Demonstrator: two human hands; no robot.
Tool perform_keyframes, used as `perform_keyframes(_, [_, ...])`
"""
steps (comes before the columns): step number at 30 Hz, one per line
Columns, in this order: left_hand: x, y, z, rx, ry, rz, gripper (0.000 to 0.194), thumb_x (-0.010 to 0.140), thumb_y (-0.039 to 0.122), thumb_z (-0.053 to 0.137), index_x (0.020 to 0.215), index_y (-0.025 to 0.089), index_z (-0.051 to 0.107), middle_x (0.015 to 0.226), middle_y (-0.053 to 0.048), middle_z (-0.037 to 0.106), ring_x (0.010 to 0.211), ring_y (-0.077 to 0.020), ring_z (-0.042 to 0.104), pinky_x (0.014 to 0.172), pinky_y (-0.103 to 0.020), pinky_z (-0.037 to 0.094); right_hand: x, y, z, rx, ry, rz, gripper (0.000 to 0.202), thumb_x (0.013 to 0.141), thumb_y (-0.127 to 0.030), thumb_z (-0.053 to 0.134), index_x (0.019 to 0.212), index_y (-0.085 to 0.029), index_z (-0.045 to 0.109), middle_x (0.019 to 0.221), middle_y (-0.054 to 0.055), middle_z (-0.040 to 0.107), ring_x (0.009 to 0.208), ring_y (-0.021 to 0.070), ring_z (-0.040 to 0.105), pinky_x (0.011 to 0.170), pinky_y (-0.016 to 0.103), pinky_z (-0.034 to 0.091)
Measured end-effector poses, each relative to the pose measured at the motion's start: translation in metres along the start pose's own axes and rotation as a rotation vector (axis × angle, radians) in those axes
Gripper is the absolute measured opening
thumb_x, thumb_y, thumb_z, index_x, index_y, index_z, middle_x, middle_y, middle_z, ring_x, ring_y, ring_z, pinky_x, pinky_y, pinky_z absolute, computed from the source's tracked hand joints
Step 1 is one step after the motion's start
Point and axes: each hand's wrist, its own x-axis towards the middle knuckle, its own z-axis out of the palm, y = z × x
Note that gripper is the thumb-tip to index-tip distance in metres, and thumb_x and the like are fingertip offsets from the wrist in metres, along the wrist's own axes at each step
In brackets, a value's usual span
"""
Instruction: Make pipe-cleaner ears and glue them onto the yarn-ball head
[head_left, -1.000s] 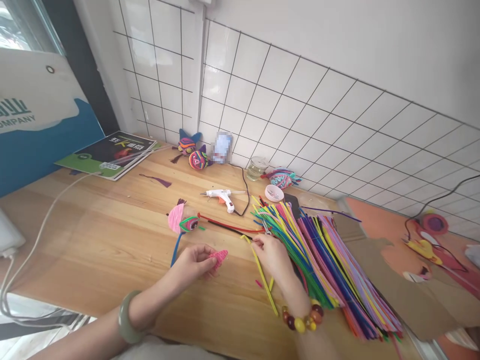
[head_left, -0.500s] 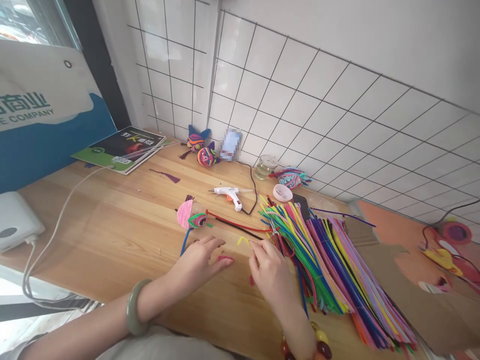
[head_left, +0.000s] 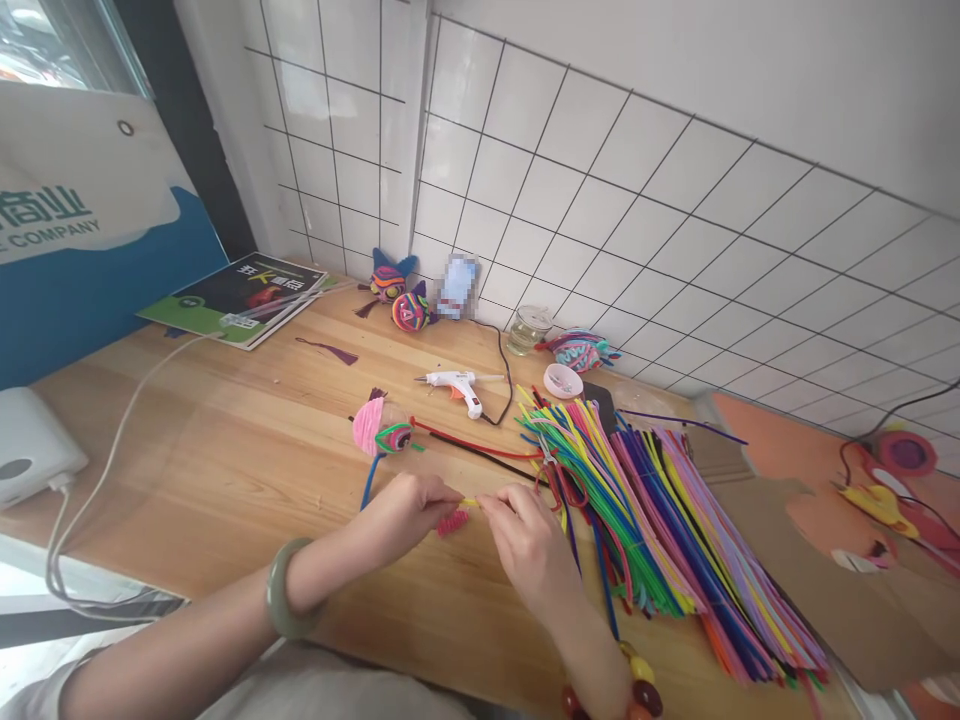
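Between my two hands runs a short yellow pipe cleaner (head_left: 470,502), pinched at each end. My left hand (head_left: 421,505), with a green bangle on its wrist, grips the left end. The right end is in the fingers of my right hand (head_left: 525,530), above a beaded bracelet. A pink coiled pipe cleaner (head_left: 452,523) lies just below the yellow piece. Beyond my left hand sits a round craft piece (head_left: 381,425) covered partly in pink, with a green-edged eye and a blue pipe cleaner (head_left: 370,482) beside it.
Bundles of coloured pipe cleaners (head_left: 660,520) lie to the right, with red-handled scissors (head_left: 559,475) at their edge. Behind are a white glue gun (head_left: 459,388), a pink bowl (head_left: 562,381), a glass jar (head_left: 529,330) and finished craft pieces (head_left: 411,311). A white cable (head_left: 127,420) crosses the left side.
My left hand has moved from open to pinching the left end of the yellow pipe cleaner. That piece, bent before, is now held straight between both hands.
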Motion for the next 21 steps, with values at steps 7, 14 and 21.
perform_keyframes(7, [-0.005, 0.002, -0.013, 0.367, -0.175, 0.203, 0.027, 0.086, 0.016, 0.037, 0.081, 0.019, 0.063, 0.070, -0.004, 0.061, 0.065, -0.0152, 0.054, 0.058, -0.024, 0.032, -0.001, 0.005, -0.011, 0.039, -0.146, -0.092, 0.023, 0.085, -0.010, 0.042, 0.091, -0.019, 0.063, 0.077, 0.004, 0.055, 0.075, 0.0167, 0.051, 0.068, 0.029, 0.043])
perform_keyframes(14, [-0.009, 0.002, -0.014, 0.492, -0.236, 0.288, 0.027, 0.083, 0.008, 0.037, 0.075, 0.017, 0.061, 0.064, -0.003, 0.057, 0.057, -0.0144, 0.051, 0.055, -0.025, 0.031, 0.000, 0.008, -0.008, -0.014, -0.233, -0.163, 0.018, 0.083, -0.009, 0.049, 0.089, -0.018, 0.063, 0.079, 0.003, 0.055, 0.076, 0.0165, 0.051, 0.067, 0.028, 0.041])
perform_keyframes(21, [0.001, -0.007, -0.007, 0.400, -0.132, 0.068, 0.021, 0.083, 0.031, 0.047, 0.084, 0.018, 0.063, 0.076, -0.004, 0.062, 0.071, -0.0159, 0.058, 0.063, -0.022, 0.039, -0.009, 0.027, 0.002, -0.047, -0.186, -0.074, 0.021, 0.082, -0.008, 0.050, 0.093, -0.020, 0.064, 0.075, 0.004, 0.055, 0.072, 0.0163, 0.051, 0.065, 0.027, 0.041])
